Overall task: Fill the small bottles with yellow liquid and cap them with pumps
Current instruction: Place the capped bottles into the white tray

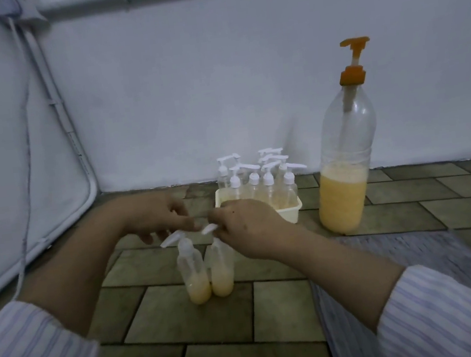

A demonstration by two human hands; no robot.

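Two small bottles: we have the left bottle (195, 276) and the right bottle (221, 270) upright on the tiled floor (187, 319), touching side by side, each with yellow liquid in its lower part only.
Pumps: both carry white pump heads; the left pump (173, 238) points left, the right pump (209, 228) sits under our fingers.
Right hand (249, 227): fingers curled at the right pump's top, pinching it.
Left hand (155, 215): above the left bottle, fingers loosely bent, holding nothing that we can see; contact with the pump is unclear.
Step in hand: we judge this to be seating the pumps. We should steady each bottle low, keep it upright, and turn the collar until snug.
Tray (289, 210): behind the pair, cream, packed with capped small bottles (258, 181).
Supply bottle (344, 170): right of the tray, orange pump, under half full.
Risk: the pair is light and could tip.
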